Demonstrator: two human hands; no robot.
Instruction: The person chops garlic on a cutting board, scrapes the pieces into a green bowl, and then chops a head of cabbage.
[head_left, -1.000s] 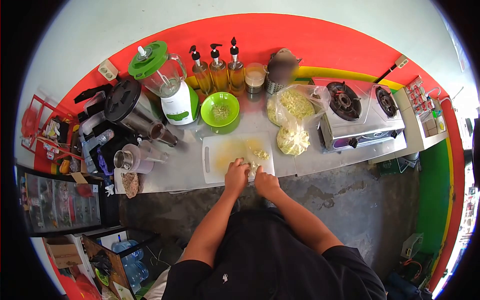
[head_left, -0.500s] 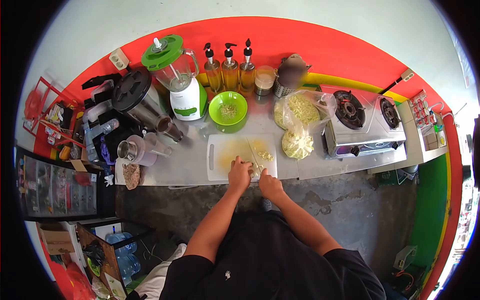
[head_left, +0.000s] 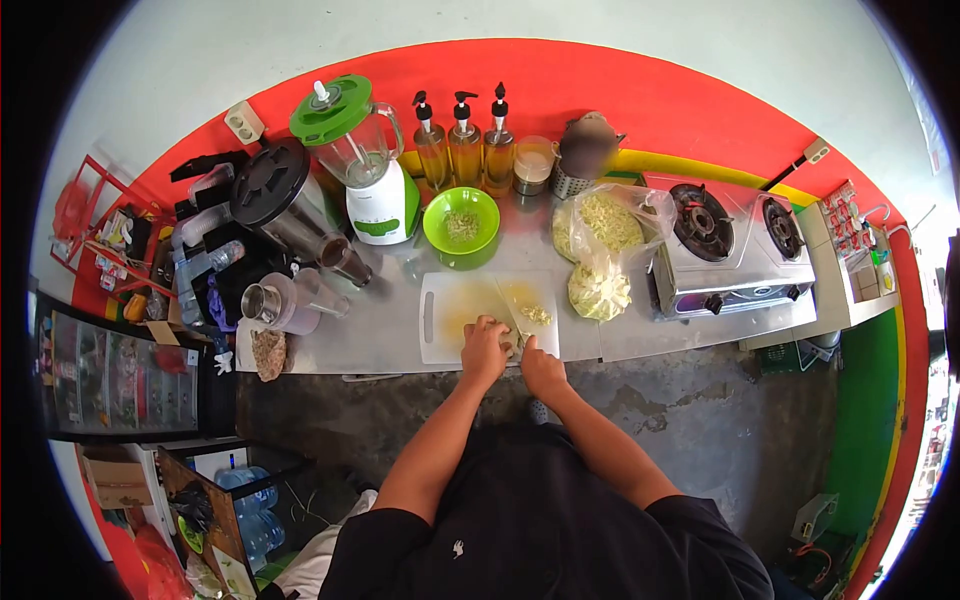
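Note:
A white cutting board [head_left: 450,310] lies on the steel counter [head_left: 380,335] in front of me. My left hand [head_left: 485,350] rests on the board's near edge, its fingers curled over a pale piece of food. My right hand [head_left: 542,370] sits just to its right, closed on a knife whose thin blade [head_left: 508,322] points away from me between the hands. A small heap of chopped yellowish pieces [head_left: 537,315] lies on the board's right side.
Behind the board stand a green bowl [head_left: 461,222] of chopped bits, a green-lidded blender [head_left: 370,170] and three oil bottles [head_left: 465,150]. Two plastic bags of pale shreds [head_left: 600,250] lie to the right, beside a two-burner stove [head_left: 735,245]. Cups and containers [head_left: 270,300] crowd the left.
Both hands stay together at the board's near edge with only small movements. The view has shifted slightly, so the counter appears a little lower and further right.

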